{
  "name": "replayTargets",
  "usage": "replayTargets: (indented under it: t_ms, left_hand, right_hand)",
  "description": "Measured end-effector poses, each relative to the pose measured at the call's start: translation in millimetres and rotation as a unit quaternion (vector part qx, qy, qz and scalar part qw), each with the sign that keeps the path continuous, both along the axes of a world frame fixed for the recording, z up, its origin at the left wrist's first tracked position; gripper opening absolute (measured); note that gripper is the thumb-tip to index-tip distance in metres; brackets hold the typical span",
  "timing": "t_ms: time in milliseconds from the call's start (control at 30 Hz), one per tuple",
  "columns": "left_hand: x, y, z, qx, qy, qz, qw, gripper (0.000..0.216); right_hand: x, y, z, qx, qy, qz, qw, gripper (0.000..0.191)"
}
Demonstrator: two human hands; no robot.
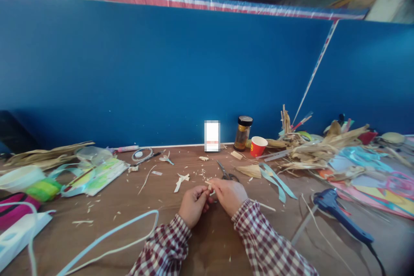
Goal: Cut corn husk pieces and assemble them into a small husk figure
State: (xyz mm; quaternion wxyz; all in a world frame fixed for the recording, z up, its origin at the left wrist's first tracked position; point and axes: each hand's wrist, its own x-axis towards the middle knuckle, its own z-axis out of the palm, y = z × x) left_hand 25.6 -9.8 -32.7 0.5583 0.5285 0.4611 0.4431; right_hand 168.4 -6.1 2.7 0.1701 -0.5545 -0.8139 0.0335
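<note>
My left hand (193,204) and my right hand (228,195) meet over the wooden table (207,241), both pinched on a small pale piece of corn husk (209,187) held between the fingertips. Both sleeves are red and white check. Just beyond the hands lie scissors (227,172) with dark handles, and husk scraps (181,179) are scattered on the table around them.
A blue glue gun (336,211) lies at the right with its cord. A red paper cup (258,145) and a dark-lidded jar (243,133) stand by the blue partition. Dried husks (317,148) pile at the right, more husks (45,155) and plastic bags at the left. A pale blue strip (106,237) loops near the front.
</note>
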Motion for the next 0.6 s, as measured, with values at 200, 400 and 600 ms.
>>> replayTargets:
  t_ms: [200, 400, 600]
  left_hand:
    - [3.5, -2.9, 1.1, -0.013, -0.007, 0.023, 1.000, 0.031]
    - [0.2, 2.0, -3.6, -0.026, -0.049, 0.066, 0.996, 0.032]
    - [2.7, -1.2, -5.7, 0.017, -0.034, 0.023, 0.999, 0.026]
  right_hand:
    - [29.8, 17.4, 5.1, 0.025, 0.018, -0.162, 0.986, 0.032]
    - [6.6, 6.3, 0.1, 0.040, 0.059, -0.022, 0.997, 0.040]
    - [-6.5, 1.1, -8.2, 0.008, 0.034, 0.006, 0.999, 0.033]
